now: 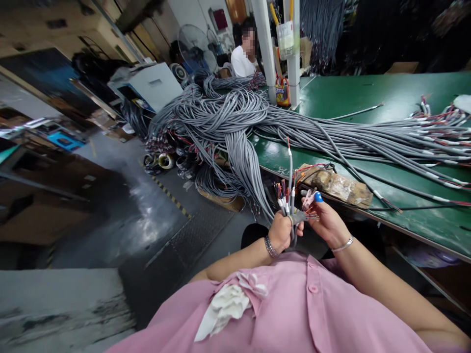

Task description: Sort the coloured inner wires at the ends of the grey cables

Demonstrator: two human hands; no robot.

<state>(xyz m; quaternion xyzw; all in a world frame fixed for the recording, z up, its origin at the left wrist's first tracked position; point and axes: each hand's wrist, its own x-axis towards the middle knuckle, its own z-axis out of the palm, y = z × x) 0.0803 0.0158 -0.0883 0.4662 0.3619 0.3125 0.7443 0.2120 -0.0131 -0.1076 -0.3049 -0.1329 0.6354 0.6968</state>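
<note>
Wrapped round a small bunch of grey cables (293, 208), my left hand (281, 231) is closed just in front of my body. Their stripped ends show thin coloured wires and white bands, some pointing up and others toward my right hand (329, 223). That hand is closed beside the bunch, with a blue cover (317, 197) on one fingertip. A small pinkish-white piece (307, 199) shows at its fingers; I cannot make out what it is. Just beyond lies a block wrapped in brown tape (333, 185), with thin red and black wires at its left end.
A big heap of grey cables (228, 110) spreads over the green table (353, 93) and hangs off its left edge. More cable ends (437, 147) lie at the right. White posts (265, 49) rise from the table. A person in white (243, 61) sits behind it, near a fan (196, 46).
</note>
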